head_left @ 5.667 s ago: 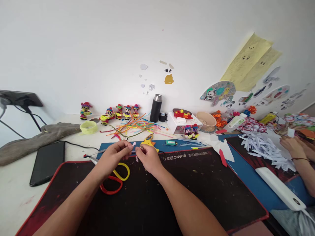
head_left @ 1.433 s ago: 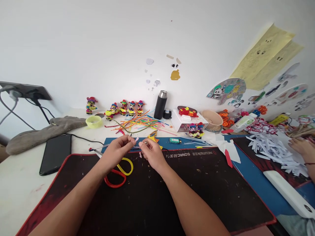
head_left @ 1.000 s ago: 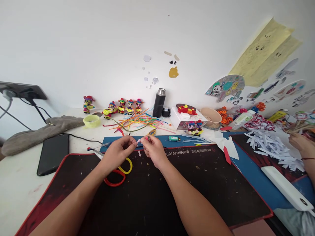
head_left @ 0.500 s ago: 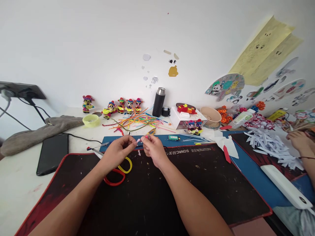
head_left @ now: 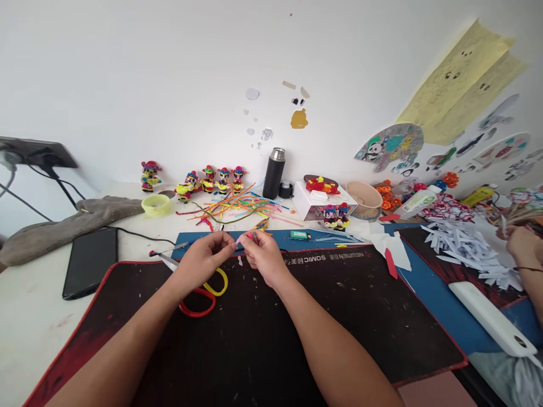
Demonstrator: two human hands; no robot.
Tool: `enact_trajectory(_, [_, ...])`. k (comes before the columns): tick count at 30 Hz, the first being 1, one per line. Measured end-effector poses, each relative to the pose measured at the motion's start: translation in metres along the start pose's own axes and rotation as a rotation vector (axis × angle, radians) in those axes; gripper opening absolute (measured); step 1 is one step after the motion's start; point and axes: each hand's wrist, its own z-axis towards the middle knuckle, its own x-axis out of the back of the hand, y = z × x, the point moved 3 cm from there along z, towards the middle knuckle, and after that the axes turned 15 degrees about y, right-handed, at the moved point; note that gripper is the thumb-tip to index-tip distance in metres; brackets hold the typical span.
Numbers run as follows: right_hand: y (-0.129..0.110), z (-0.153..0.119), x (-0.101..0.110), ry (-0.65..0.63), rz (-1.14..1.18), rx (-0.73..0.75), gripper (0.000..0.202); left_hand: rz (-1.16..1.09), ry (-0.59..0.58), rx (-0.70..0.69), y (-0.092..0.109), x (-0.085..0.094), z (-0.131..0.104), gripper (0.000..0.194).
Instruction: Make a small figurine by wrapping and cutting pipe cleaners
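Small pink piece (head_left: 245, 239), likely light, soft and bendable, best taken at its ends, sits pinched between the fingertips of the left hand (head_left: 203, 261) and right hand (head_left: 263, 257), both closed on it, above the black mat (head_left: 263, 339), scissors (head_left: 203, 294) just below the left hand.

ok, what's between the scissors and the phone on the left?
In the head view, between the scissors and the phone lie only the black mat's red-trimmed corner and a strip of bare white table crossed by a black cable.
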Motion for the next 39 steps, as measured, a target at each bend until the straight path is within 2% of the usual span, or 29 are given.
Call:
enact_trajectory(9, [-0.0012, 0.0001, 0.0015, -0.005, -0.028, 0.02, 0.04, -0.03, -0.034, 0.034, 0.0025, 0.0009, 0.0006, 0.048])
enact_trajectory(21, [-0.0011, 0.0009, 0.0016, 0.006, 0.051, -0.047, 0.044, -0.07, 0.037, 0.054, -0.0016, 0.0028, 0.0021, 0.045])
enact_trajectory(39, [0.0011, -0.0011, -0.0012, -0.008, -0.034, -0.005, 0.044, -0.083, 0.053, 0.06, -0.0029, 0.0043, 0.0026, 0.046])
